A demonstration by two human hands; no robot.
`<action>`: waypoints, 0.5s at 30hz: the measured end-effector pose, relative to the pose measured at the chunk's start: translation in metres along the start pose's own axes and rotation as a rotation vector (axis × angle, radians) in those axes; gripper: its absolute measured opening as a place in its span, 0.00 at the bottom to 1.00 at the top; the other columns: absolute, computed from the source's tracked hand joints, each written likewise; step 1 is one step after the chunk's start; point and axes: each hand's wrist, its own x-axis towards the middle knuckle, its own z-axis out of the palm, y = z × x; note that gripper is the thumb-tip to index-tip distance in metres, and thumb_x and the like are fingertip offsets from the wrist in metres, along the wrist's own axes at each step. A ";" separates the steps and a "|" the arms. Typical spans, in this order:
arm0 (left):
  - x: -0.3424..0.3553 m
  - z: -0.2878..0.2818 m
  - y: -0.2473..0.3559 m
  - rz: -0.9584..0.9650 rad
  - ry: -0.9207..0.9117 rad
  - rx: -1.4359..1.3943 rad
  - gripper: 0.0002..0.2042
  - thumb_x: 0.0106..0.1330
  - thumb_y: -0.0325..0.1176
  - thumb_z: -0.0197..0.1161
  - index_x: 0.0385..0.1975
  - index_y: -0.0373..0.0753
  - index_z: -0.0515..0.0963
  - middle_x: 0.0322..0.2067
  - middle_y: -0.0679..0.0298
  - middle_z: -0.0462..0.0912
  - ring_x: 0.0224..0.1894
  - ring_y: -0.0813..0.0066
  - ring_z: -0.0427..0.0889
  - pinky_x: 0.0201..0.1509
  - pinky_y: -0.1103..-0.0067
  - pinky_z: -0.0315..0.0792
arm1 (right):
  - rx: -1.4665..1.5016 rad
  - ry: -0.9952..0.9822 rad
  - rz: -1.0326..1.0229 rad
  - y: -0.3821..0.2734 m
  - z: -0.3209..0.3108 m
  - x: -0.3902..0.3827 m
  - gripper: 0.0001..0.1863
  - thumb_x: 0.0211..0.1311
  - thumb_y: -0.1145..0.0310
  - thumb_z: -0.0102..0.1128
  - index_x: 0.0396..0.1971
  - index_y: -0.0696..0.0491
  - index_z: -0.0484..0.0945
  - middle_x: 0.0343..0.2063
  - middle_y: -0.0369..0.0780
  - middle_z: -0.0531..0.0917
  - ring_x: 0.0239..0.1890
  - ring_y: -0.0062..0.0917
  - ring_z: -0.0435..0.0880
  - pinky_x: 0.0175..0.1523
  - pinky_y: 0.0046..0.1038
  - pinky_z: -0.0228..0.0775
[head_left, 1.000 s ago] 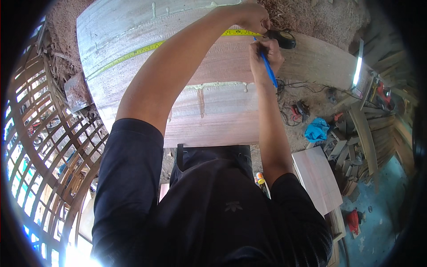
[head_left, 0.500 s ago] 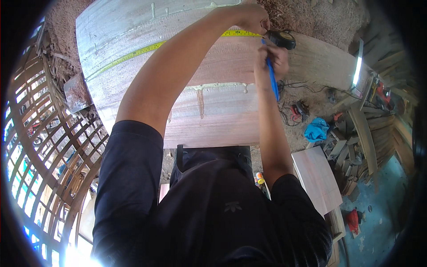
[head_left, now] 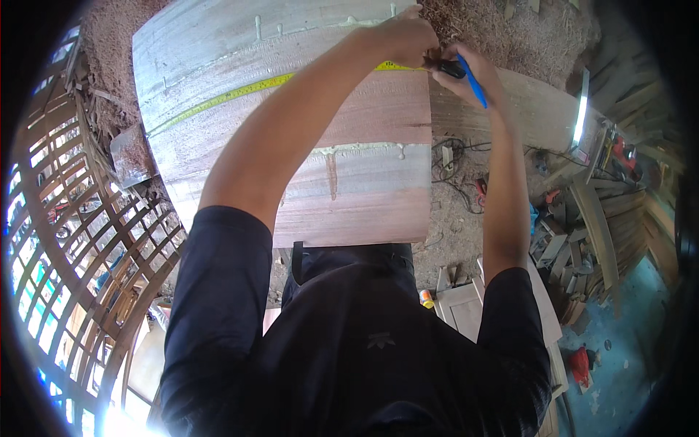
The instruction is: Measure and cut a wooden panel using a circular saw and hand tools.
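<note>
A yellow tape measure blade [head_left: 240, 93] stretches across pale, glued wooden planks [head_left: 368, 186], partly hidden by my left forearm. My left hand [head_left: 415, 40] is closed at the blade's right end, pinching it beside the black tape case [head_left: 451, 68]. Around that case curl the fingers of my right hand [head_left: 477, 65], which also holds a blue pen [head_left: 472, 79] angled down toward me. Dried cream glue drips [head_left: 342, 147] run along the plank seams.
Wood shavings [head_left: 520, 29] surround the panel. A darker plank [head_left: 546, 116] extends right. A slatted wooden lattice [head_left: 73, 218] curves along the left. Cables [head_left: 459, 178], scrap wood [head_left: 597, 226] and a red object [head_left: 580, 364] lie to the right. A small yellow-orange container [head_left: 426, 298] is near my waist.
My right hand has moved up and right from below the blade onto the tape case, still carrying the pen. My right forearm has swung rightward; my left hand has shifted slightly.
</note>
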 end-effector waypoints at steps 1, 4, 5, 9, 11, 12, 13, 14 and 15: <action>-0.005 -0.006 0.006 0.002 0.006 0.008 0.15 0.61 0.44 0.71 0.44 0.45 0.87 0.44 0.59 0.88 0.56 0.61 0.81 0.66 0.60 0.67 | 0.003 0.039 0.004 0.006 0.000 -0.001 0.21 0.57 0.58 0.75 0.47 0.52 0.82 0.41 0.43 0.87 0.44 0.34 0.88 0.51 0.34 0.78; -0.048 -0.013 0.019 -0.147 0.707 -0.093 0.28 0.60 0.49 0.69 0.60 0.47 0.79 0.64 0.58 0.74 0.66 0.55 0.70 0.72 0.59 0.57 | -0.091 0.102 -0.064 0.003 -0.009 -0.006 0.20 0.56 0.60 0.73 0.47 0.51 0.84 0.42 0.44 0.86 0.45 0.37 0.87 0.51 0.36 0.79; -0.075 -0.009 0.021 -0.126 1.054 -0.141 0.21 0.58 0.35 0.75 0.53 0.45 0.83 0.56 0.57 0.82 0.57 0.55 0.79 0.64 0.67 0.71 | -0.184 0.130 -0.133 -0.005 -0.014 -0.008 0.18 0.57 0.61 0.71 0.47 0.50 0.85 0.44 0.44 0.86 0.45 0.38 0.87 0.51 0.36 0.79; -0.199 0.054 0.038 -0.754 1.515 -0.720 0.19 0.70 0.28 0.67 0.59 0.36 0.75 0.56 0.58 0.79 0.61 0.66 0.76 0.65 0.69 0.72 | -0.243 0.147 -0.189 -0.025 -0.018 -0.008 0.16 0.61 0.63 0.68 0.48 0.50 0.86 0.42 0.43 0.83 0.42 0.39 0.85 0.49 0.35 0.76; -0.250 0.086 0.044 -0.910 1.724 -1.177 0.20 0.75 0.34 0.62 0.62 0.35 0.70 0.57 0.58 0.77 0.57 0.69 0.77 0.62 0.72 0.76 | -0.192 0.052 -0.128 -0.033 -0.022 -0.005 0.14 0.62 0.66 0.66 0.46 0.51 0.87 0.41 0.44 0.83 0.42 0.40 0.84 0.49 0.34 0.76; -0.271 0.097 0.045 -1.022 1.717 -1.337 0.22 0.76 0.39 0.61 0.64 0.35 0.68 0.58 0.57 0.77 0.56 0.68 0.77 0.62 0.72 0.75 | -0.200 0.068 -0.152 -0.037 -0.027 0.000 0.14 0.62 0.66 0.66 0.46 0.51 0.87 0.41 0.44 0.83 0.42 0.40 0.84 0.49 0.34 0.76; -0.287 0.101 0.041 -1.138 1.693 -1.505 0.25 0.77 0.43 0.60 0.66 0.36 0.66 0.59 0.56 0.76 0.56 0.68 0.78 0.63 0.72 0.74 | -0.168 0.020 -0.143 -0.040 -0.032 0.003 0.12 0.61 0.67 0.65 0.43 0.51 0.87 0.39 0.44 0.83 0.41 0.40 0.84 0.47 0.36 0.76; -0.296 0.097 0.034 -1.128 1.710 -1.503 0.25 0.77 0.43 0.60 0.66 0.36 0.66 0.59 0.56 0.76 0.56 0.68 0.78 0.63 0.72 0.74 | -0.137 -0.035 -0.127 -0.042 -0.036 0.004 0.10 0.61 0.67 0.65 0.40 0.52 0.88 0.37 0.45 0.84 0.40 0.39 0.84 0.44 0.38 0.76; -0.305 0.093 0.027 -1.037 1.723 -1.654 0.27 0.78 0.48 0.56 0.67 0.36 0.65 0.58 0.57 0.76 0.56 0.68 0.78 0.63 0.70 0.73 | -0.142 -0.034 -0.142 -0.043 -0.038 0.008 0.10 0.61 0.67 0.65 0.40 0.52 0.88 0.37 0.45 0.84 0.40 0.39 0.84 0.44 0.38 0.76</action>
